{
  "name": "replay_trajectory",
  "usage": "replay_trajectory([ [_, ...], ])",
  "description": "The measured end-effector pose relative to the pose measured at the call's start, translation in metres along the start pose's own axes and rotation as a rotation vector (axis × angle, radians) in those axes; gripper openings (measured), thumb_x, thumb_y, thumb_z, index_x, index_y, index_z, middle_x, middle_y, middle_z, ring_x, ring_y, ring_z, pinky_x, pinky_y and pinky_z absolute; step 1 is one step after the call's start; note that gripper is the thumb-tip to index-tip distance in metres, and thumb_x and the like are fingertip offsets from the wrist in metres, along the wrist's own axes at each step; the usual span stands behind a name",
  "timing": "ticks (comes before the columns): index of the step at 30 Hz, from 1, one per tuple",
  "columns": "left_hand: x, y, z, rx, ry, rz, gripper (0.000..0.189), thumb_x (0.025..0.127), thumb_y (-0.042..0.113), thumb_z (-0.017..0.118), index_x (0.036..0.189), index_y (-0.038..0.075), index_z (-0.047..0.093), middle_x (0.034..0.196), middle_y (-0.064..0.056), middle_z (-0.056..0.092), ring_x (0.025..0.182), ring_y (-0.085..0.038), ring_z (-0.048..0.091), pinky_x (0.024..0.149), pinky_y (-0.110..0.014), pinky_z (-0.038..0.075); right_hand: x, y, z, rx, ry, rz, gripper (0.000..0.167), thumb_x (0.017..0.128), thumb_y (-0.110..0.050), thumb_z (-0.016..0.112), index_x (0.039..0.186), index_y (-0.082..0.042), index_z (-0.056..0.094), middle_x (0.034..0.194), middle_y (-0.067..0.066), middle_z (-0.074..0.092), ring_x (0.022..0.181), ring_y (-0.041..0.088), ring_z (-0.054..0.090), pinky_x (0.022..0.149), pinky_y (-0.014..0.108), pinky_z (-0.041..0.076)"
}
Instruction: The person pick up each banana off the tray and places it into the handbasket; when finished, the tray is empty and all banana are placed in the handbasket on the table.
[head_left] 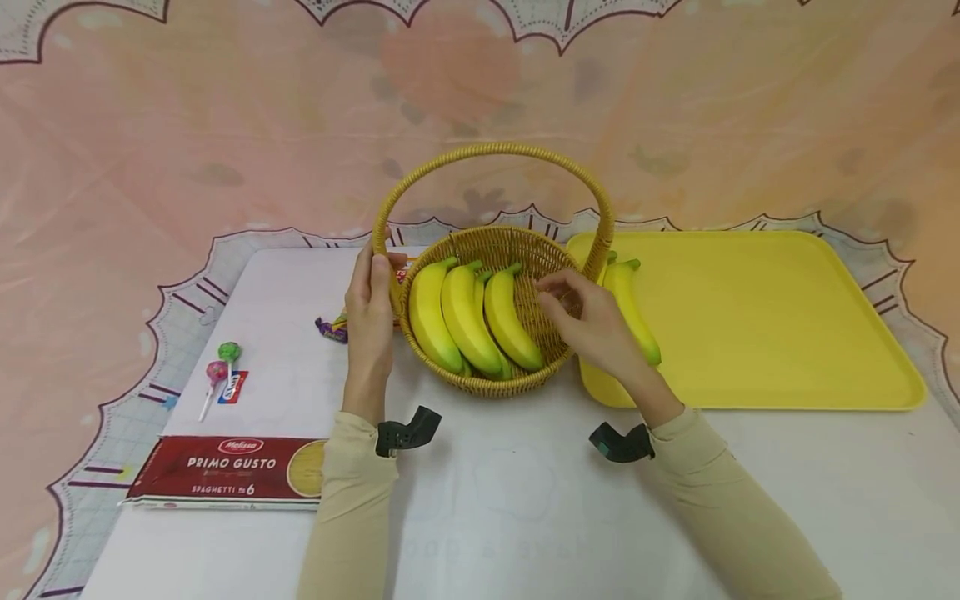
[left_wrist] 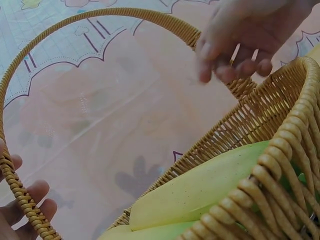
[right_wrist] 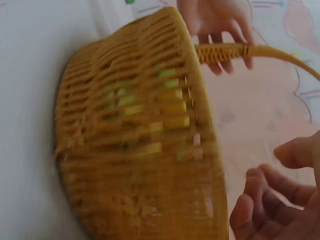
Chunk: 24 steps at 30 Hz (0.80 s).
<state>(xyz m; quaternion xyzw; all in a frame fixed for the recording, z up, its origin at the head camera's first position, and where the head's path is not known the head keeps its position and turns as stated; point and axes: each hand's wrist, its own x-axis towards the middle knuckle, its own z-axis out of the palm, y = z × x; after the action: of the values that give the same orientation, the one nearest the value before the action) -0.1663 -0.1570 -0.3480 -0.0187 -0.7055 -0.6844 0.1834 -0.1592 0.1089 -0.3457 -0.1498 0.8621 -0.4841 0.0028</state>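
Note:
A yellow wicker basket (head_left: 491,387) with a tall arched handle (head_left: 495,150) stands at the middle of the white table. Several bananas (head_left: 513,321) lie side by side in its left and middle part. At the basket's left side, my left hand (head_left: 370,308) grips the foot of the handle, its fingers showing round the wicker in both wrist views. My right hand (head_left: 592,321) hovers over the basket's right part, fingers loosely bent and nothing between them. Just right of the basket, bananas (head_left: 633,312) lie on the left end of a yellow tray (head_left: 787,325), partly hidden by the right hand and handle.
To the left lie two lollipops (head_left: 217,372), a small red and blue packet (head_left: 233,387) and a purple-wrapped candy (head_left: 331,329). A red spaghetti pack (head_left: 225,473) lies nearer, partly under the left sleeve. Another wrapper (head_left: 405,268) shows behind the left hand. A patterned cloth (head_left: 300,117) hangs behind.

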Motion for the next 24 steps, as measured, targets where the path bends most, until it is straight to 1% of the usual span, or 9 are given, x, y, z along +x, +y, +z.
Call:
replay_trajectory([
  [4,0.000,-0.001,0.000,0.004,0.002,-0.008,0.039,0.102,0.037,0.036,0.137,0.025,0.047,0.110,-0.005,0.055,0.109,-0.015,0.045,0.097,-0.032,0.031,-0.011,0.014,-0.016,-0.030,0.034,-0.015,0.027,0.097,-0.027,0.052,0.113,-0.008,0.061,0.098,0.005,0.063,0.083,0.017,0.055,0.073,0.028,0.046],
  [6,0.000,0.000,0.000,0.001,0.000,-0.003,0.039,0.102,0.038,0.036,0.137,0.026,0.047,0.110,-0.005,0.055,0.110,-0.014,0.045,0.098,-0.033,0.031,-0.015,0.023,-0.024,-0.038,0.056,0.003,0.028,0.098,-0.029,0.051,0.114,-0.009,0.062,0.101,0.004,0.063,0.087,0.016,0.055,0.075,0.029,0.046],
  [9,0.000,0.000,0.000,-0.005,-0.004,0.005,0.038,0.102,0.037,0.036,0.137,0.027,0.047,0.110,-0.005,0.055,0.110,-0.014,0.045,0.099,-0.034,0.031,-0.019,0.040,-0.035,-0.041,0.108,0.041,0.029,0.097,-0.029,0.051,0.115,-0.008,0.060,0.107,0.006,0.061,0.098,0.016,0.055,0.081,0.034,0.045],
  [12,0.000,0.001,0.000,-0.007,-0.006,0.006,0.039,0.102,0.036,0.036,0.137,0.024,0.047,0.110,-0.006,0.055,0.110,-0.014,0.045,0.099,-0.034,0.030,-0.020,0.057,-0.044,-0.079,0.159,0.075,0.031,0.097,-0.026,0.052,0.119,-0.005,0.057,0.116,0.012,0.055,0.107,0.023,0.051,0.087,0.039,0.042],
  [14,0.001,0.000,0.000,0.000,-0.005,-0.002,0.041,0.102,0.036,0.036,0.139,0.021,0.046,0.111,-0.007,0.055,0.109,-0.015,0.044,0.098,-0.034,0.031,-0.021,0.067,-0.050,-0.106,0.172,0.110,0.036,0.096,-0.024,0.053,0.124,-0.002,0.054,0.123,0.018,0.047,0.112,0.031,0.046,0.089,0.044,0.039],
  [16,0.002,0.000,0.000,0.005,-0.003,-0.012,0.042,0.102,0.035,0.035,0.140,0.018,0.044,0.112,-0.008,0.055,0.109,-0.015,0.044,0.097,-0.034,0.031,-0.021,0.074,-0.055,-0.122,0.145,0.164,0.045,0.096,-0.025,0.053,0.132,0.000,0.047,0.130,0.024,0.039,0.118,0.038,0.041,0.091,0.049,0.037],
  [19,0.003,-0.001,-0.001,0.006,-0.004,-0.024,0.042,0.103,0.033,0.034,0.141,0.017,0.043,0.115,-0.010,0.055,0.109,-0.016,0.044,0.098,-0.035,0.031,-0.021,0.081,-0.060,-0.130,0.049,0.273,0.062,0.096,-0.032,0.052,0.145,0.000,0.031,0.138,0.029,0.029,0.125,0.044,0.033,0.098,0.056,0.035],
  [22,0.003,-0.001,-0.001,0.005,-0.007,-0.024,0.042,0.103,0.033,0.034,0.141,0.019,0.043,0.116,-0.012,0.055,0.110,-0.016,0.045,0.099,-0.036,0.031,-0.020,0.086,-0.063,-0.127,-0.050,0.361,0.073,0.096,-0.037,0.051,0.150,-0.001,0.018,0.143,0.029,0.028,0.130,0.044,0.032,0.103,0.057,0.033],
  [24,0.003,-0.001,-0.001,0.010,-0.006,-0.025,0.040,0.103,0.034,0.034,0.140,0.022,0.044,0.115,-0.011,0.055,0.110,-0.015,0.045,0.098,-0.035,0.032,-0.019,0.088,-0.064,-0.128,-0.090,0.395,0.075,0.095,-0.039,0.051,0.150,-0.002,0.015,0.144,0.028,0.030,0.131,0.043,0.032,0.105,0.056,0.031],
])
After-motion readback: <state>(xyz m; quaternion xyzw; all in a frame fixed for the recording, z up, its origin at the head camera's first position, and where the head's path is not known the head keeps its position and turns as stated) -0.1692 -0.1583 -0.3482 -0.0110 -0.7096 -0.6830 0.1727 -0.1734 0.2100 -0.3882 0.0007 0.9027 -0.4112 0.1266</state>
